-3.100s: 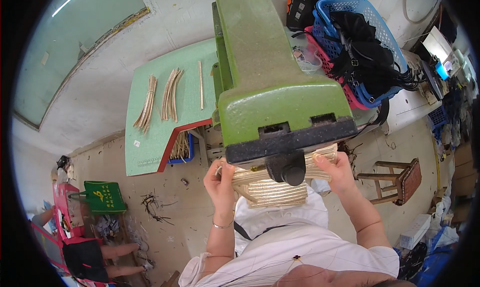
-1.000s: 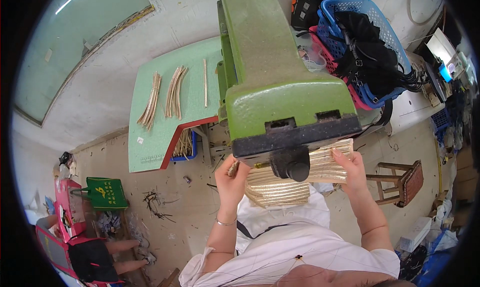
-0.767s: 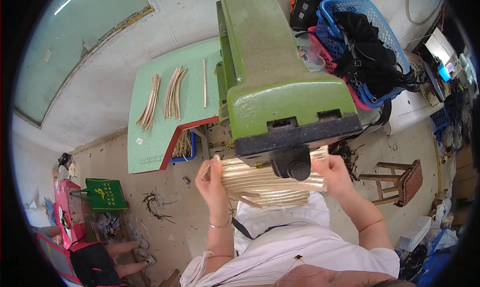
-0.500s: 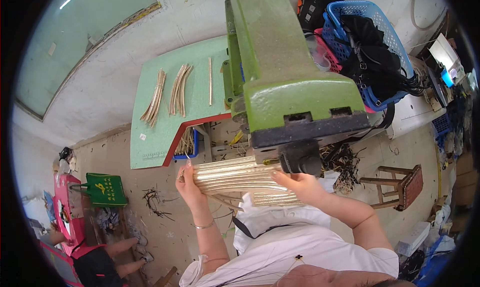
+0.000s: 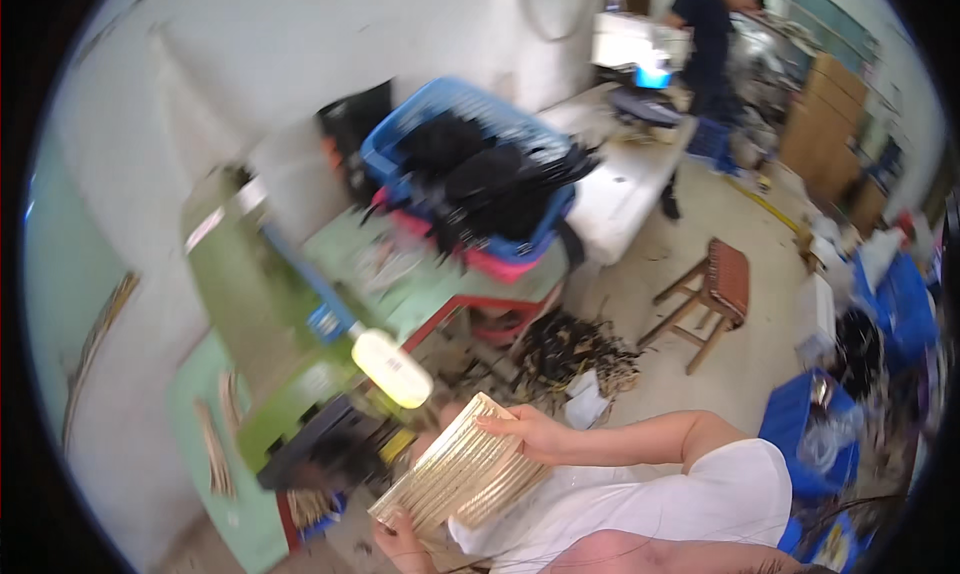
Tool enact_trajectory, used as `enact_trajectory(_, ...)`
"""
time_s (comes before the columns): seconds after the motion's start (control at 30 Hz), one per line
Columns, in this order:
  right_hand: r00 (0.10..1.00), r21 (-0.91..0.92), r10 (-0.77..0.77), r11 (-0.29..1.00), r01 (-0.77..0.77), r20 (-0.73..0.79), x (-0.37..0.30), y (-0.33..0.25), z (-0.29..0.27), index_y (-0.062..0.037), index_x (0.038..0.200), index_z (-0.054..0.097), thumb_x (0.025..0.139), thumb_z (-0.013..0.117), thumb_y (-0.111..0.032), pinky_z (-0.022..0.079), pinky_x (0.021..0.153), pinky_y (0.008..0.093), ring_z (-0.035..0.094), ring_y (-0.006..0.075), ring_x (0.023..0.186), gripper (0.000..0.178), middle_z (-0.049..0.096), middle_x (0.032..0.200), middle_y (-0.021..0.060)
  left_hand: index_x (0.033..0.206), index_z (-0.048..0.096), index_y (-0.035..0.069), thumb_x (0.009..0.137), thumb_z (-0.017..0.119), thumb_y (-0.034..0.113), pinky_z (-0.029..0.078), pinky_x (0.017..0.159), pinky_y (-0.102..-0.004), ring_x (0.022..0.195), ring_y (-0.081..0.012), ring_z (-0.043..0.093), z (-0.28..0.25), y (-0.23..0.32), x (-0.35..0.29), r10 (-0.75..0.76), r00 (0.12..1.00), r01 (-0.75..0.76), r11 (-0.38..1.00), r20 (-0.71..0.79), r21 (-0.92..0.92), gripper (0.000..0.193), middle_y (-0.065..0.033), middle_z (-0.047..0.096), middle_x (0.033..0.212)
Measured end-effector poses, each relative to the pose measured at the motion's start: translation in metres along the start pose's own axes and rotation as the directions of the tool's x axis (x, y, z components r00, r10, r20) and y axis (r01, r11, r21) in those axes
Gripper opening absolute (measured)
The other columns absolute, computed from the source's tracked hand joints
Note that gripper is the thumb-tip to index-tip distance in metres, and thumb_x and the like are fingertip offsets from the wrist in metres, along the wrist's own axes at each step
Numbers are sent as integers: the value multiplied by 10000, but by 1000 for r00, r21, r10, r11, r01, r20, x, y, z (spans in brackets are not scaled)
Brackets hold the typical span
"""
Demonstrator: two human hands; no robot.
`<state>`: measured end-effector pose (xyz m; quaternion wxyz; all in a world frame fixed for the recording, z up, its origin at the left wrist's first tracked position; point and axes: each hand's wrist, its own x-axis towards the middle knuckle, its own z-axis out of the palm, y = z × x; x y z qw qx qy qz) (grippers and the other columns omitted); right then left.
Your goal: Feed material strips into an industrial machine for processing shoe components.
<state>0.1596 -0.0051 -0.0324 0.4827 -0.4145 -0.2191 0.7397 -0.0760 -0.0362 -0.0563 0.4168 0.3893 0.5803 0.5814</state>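
Observation:
A wide bunch of flat gold strips (image 5: 460,464), laid side by side, slants across in front of my body. My left hand (image 5: 402,542) grips its lower left end with the fingers closed round it. At the upper right end, my right hand (image 5: 530,434) is closed on the strips, fingers along their edge. The bunch is beside the dark press head of a green machine (image 5: 262,374), on the machine's right. More gold strips (image 5: 213,449) lie on the green table (image 5: 190,374) to the left. The picture is partly smeared by motion.
A blue basket (image 5: 410,124) of black straps stands on the green table behind. Dark scraps (image 5: 575,359) lie on the floor near a wooden stool (image 5: 725,284). Blue crates (image 5: 800,454) are at the right. A person (image 5: 705,34) stands far back beyond a white table (image 5: 630,184).
My view has swung to the right, so the machine now appears further left. The gold strips have come away from beneath the press head and tilted, both hands still holding them.

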Motion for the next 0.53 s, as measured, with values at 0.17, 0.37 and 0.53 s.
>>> enact_trajectory(0.17, 984, 309, -172, 934, 180, -54, -40, -32, -42, -63, 1159, 486, 859, 573, -226, 463, 864, 280, 574, 145, 953, 353, 568, 1103, 62, 966, 561, -45, 826, 576, 153, 416, 667, -258, 773, -126, 516, 64, 7, -8, -269, 901, 272, 961, 341, 39, 243, -78, 577, 896)
enact_trajectory(0.37, 928, 60, -135, 984, 166, -347, -40, -28, -48, -50, 1125, 506, 805, 640, -206, 462, 847, 319, 542, 157, 987, 380, 558, 1078, 47, 922, 546, -36, 805, 604, 97, 436, 662, -235, 726, -104, 527, 89, 19, -16, -118, 883, 190, 975, 454, -116, 186, -45, 580, 826)
enact_trajectory(0.53, 945, 94, -228, 962, 256, -234, -40, -57, -23, 3, 1162, 459, 804, 626, -182, 421, 907, 346, 537, 210, 1014, 437, 557, 1077, 94, 918, 562, 10, 848, 595, 136, 359, 504, -170, 564, -43, 458, 70, 12, -8, -251, 817, 376, 914, 519, -151, 147, 4, 537, 682)
